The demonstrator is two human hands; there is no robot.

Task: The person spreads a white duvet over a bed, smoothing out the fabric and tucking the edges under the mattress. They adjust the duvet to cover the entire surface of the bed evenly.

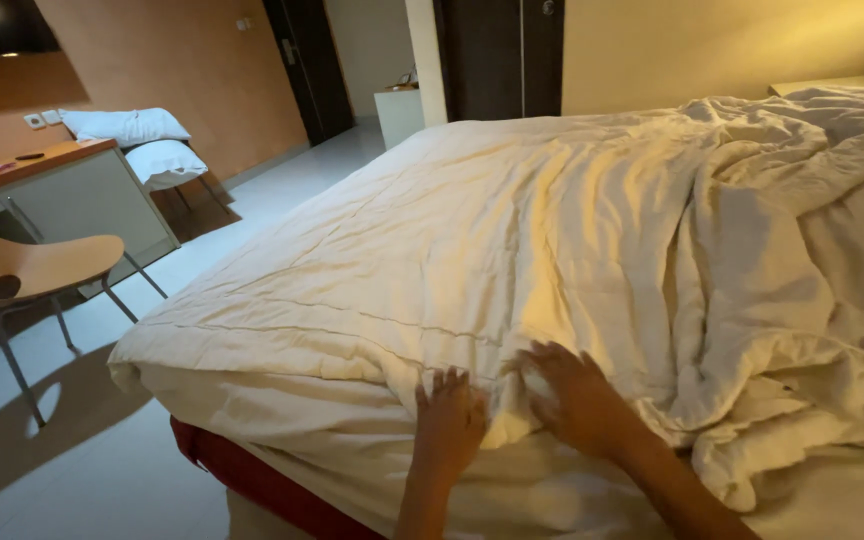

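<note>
At the far left a chair (37, 268) stands on the pale floor (102, 470), with a desk (32, 165) behind it and two pillows (142, 140) stacked on a second seat by the wall, well apart from the bed (272, 490).

The duvet (472, 250) covers most of the bed. Its left half lies fairly flat and its near edge hangs over the foot of the bed, where a strip of red base shows underneath.

Your left hand (449, 420) rests on that near edge, fingers spread and pressed against the fabric; I cannot tell whether it pinches any cloth. Your right hand (574, 392) sits just beside it, fingers curled into a fold of the duvet, and it looks to be gripping a bunch of the material rather than lying flat.

My reading is that you are at the foot edge, taking hold of the duvet to straighten it. To the right of your hands the duvet is bunched in deep folds and heaped toward the far right corner, with the sheet (852, 250) showing beside it.

The next move calls for a firm grip with both hands, set wider apart along the edge, and an even pull toward you and rightward, so the crumpled right side draws flat without dragging the smooth left half askew.
</note>
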